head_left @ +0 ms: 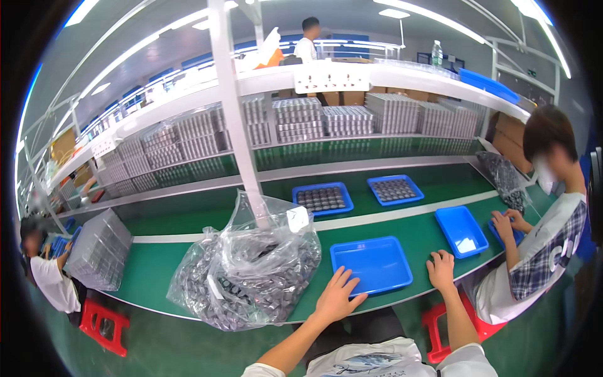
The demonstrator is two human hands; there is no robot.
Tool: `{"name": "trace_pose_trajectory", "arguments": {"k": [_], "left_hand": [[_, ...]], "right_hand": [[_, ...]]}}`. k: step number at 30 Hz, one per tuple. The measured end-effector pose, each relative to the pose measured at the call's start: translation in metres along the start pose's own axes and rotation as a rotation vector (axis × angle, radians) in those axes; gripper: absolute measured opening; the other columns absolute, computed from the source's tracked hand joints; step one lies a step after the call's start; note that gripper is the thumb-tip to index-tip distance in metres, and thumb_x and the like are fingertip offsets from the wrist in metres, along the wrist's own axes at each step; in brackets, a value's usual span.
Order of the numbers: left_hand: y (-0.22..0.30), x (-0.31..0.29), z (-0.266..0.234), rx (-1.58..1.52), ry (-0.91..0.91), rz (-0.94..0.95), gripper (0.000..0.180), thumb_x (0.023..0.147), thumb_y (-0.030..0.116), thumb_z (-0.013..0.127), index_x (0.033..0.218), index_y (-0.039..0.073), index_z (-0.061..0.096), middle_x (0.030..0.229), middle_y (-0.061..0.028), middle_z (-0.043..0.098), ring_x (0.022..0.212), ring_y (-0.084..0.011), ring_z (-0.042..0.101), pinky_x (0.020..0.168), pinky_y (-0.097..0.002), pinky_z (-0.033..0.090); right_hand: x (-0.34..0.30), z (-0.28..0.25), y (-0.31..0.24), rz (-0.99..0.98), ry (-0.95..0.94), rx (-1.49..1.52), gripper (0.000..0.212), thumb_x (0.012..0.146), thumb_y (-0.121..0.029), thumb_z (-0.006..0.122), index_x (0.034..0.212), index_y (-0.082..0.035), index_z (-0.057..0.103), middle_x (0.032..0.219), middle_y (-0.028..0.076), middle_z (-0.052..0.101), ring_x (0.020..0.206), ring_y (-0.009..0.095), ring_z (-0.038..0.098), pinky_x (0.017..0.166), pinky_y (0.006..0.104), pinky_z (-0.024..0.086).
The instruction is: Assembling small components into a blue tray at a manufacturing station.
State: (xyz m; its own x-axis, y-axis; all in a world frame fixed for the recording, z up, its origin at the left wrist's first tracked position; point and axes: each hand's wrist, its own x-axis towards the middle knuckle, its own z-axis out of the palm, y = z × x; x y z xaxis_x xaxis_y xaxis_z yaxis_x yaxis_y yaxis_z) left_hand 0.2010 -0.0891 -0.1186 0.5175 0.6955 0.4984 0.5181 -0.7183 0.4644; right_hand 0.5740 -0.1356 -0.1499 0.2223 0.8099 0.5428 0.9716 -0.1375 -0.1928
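Observation:
A shallow blue plastic tray (377, 264) lies on the green worktop right in front of me, its bare blue bottom showing. My left hand (338, 296) rests over its near left corner, fingers spread and holding nothing. To the right of the tray, my right hand (441, 269) lies on the worktop with its fingers apart, touching no tray. A second blue tray (461, 232) sits just beyond that hand. Left of my left hand stands a large clear plastic bag (251, 283), its top gathered loosely, full of small dark grey parts.
Two blue trays (323, 198) (396, 190) filled with rows of dark round parts sit farther back. A white post (235, 113) rises behind the bag. At right a co-worker (534, 239) handles another tray. Stacked clear trays (100, 251) stand at left; red stools (103, 323) are below.

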Motion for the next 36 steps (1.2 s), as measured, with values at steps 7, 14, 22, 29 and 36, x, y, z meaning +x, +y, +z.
{"name": "trace_pose_trajectory", "arguments": {"k": [7, 14, 22, 29, 36], "left_hand": [[-0.004, 0.005, 0.001, -0.159, -0.057, 0.024, 0.043, 0.084, 0.028, 0.073, 0.118, 0.003, 0.065, 0.146, -0.0218, 0.047, 0.143, -0.0393, 0.034, 0.112, -0.0461, 0.037], [-0.001, 0.012, -0.013, -0.112, -0.132, -0.009, 0.039, 0.078, 0.025, 0.076, 0.111, 0.006, 0.068, 0.147, -0.0220, 0.042, 0.143, -0.0427, 0.031, 0.113, -0.0525, 0.032], [-0.006, 0.002, -0.009, -0.154, -0.163, -0.062, 0.048, 0.070, 0.020, 0.080, 0.114, 0.008, 0.066, 0.144, -0.0162, 0.048, 0.143, -0.0414, 0.032, 0.110, -0.0531, 0.037], [0.003, 0.001, -0.051, -0.210, 0.230, -0.074, 0.034, 0.074, 0.012, 0.077, 0.106, 0.005, 0.069, 0.123, -0.0146, 0.063, 0.123, -0.0370, 0.055, 0.101, -0.0470, 0.044], [-0.059, 0.066, -0.197, 0.113, 0.417, -0.512, 0.023, 0.089, 0.019, 0.064, 0.106, 0.005, 0.072, 0.096, -0.0137, 0.073, 0.091, -0.0266, 0.069, 0.084, -0.0328, 0.052]], "right_hand": [[-0.001, -0.029, -0.010, 0.031, 0.037, 0.196, 0.030, 0.085, -0.008, 0.063, 0.112, 0.003, 0.063, 0.108, 0.025, 0.058, 0.097, 0.041, 0.060, 0.085, 0.0458, 0.050], [0.087, -0.031, -0.156, -0.137, -0.359, 0.623, 0.030, 0.082, -0.011, 0.075, 0.106, -0.001, 0.061, 0.097, 0.009, 0.062, 0.081, 0.020, 0.062, 0.070, 0.0296, 0.051], [0.085, 0.031, -0.201, -0.383, -0.616, 0.373, 0.043, 0.080, -0.028, 0.077, 0.111, -0.006, 0.060, 0.101, 0.013, 0.062, 0.084, 0.034, 0.065, 0.069, 0.0388, 0.053], [0.097, 0.030, -0.187, -0.614, -0.645, 0.688, 0.036, 0.083, -0.006, 0.070, 0.117, -0.005, 0.059, 0.106, 0.009, 0.057, 0.078, 0.022, 0.056, 0.076, 0.0319, 0.050], [0.110, 0.053, -0.182, -0.720, -0.568, 0.646, 0.018, 0.085, -0.008, 0.069, 0.101, -0.005, 0.062, 0.102, 0.009, 0.055, 0.084, 0.025, 0.060, 0.075, 0.0363, 0.051]]}}
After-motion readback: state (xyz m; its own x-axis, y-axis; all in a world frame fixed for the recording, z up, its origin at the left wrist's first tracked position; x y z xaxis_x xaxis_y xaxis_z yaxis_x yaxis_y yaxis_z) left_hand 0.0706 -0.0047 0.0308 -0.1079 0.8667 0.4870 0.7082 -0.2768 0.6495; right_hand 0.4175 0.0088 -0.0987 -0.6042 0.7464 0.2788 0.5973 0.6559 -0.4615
